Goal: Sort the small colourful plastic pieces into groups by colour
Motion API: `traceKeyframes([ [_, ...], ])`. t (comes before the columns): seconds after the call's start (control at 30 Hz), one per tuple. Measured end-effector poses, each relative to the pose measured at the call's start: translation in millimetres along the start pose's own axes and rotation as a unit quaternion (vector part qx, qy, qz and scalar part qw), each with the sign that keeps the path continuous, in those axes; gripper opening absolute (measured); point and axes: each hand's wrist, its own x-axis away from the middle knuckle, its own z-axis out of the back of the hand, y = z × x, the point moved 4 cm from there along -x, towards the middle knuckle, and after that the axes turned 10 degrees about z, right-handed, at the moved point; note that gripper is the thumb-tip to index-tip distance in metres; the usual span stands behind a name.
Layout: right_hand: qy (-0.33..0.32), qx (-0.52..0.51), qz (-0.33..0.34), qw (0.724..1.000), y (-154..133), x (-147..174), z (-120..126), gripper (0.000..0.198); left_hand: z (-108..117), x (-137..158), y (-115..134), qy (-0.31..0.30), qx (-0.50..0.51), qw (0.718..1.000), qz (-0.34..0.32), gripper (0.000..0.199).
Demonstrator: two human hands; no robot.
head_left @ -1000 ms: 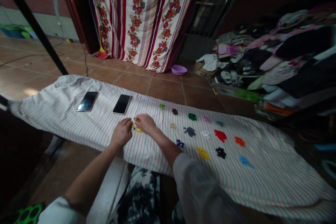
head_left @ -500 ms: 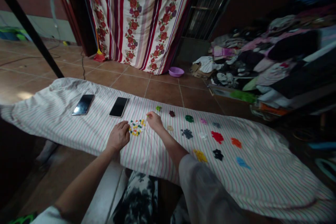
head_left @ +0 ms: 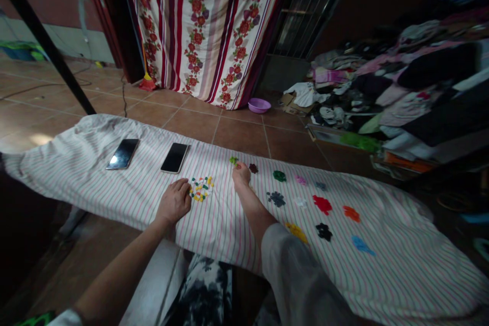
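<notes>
My left hand (head_left: pixel 174 202) lies palm down on the striped cloth, its fingers stretched out flat and their tips at the edge of a mixed pile of small pieces (head_left: pixel 199 194), mostly yellow, white and green. My right hand (head_left: pixel 242 175) is at the small light green pile (head_left: pixel 233 160), with thumb and fingers pinched together at its near edge. What is between those fingertips is too small to make out. Just right of the hand lies a dark brown pile (head_left: pixel 253 168). The right hand and wrist hide most of the beige pieces.
Sorted piles lie to the right: dark green (head_left: pixel 279 176), pink (head_left: pixel 301 180), grey (head_left: pixel 275 198), red (head_left: pixel 322 205), orange (head_left: pixel 351 213), yellow (head_left: pixel 296 232), black (head_left: pixel 323 232) and blue (head_left: pixel 362 245). Two phones (head_left: pixel 123 154) lie at left. A purple basin (head_left: pixel 259 105) stands on the floor beyond.
My right hand has moved right and slightly away from me, from beside the mixed pile to the light green pile. My left hand has stayed beside the mixed pile.
</notes>
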Motion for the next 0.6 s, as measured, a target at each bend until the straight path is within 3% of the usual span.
traceKeyframes([
  [0.23, -0.005, -0.026, 0.032, 0.999, -3.2, 6.5, -4.1, 0.048, 1.5, -1.0, 1.0, 0.001, 0.009, 1.0, 0.001, 0.022],
  [0.43, -0.022, 0.009, 0.03, 0.999, -6.7, 12.5, 1.7, 0.04, 0.8, -0.7, 0.6, -0.001, 0.006, 1.0, -0.001, 0.022],
  [0.6, -0.033, 0.027, 0.071, 0.997, -13.7, 11.6, 4.1, 0.038, 0.6, -0.4, 0.8, -0.001, 0.001, 1.0, 0.0, 0.022],
])
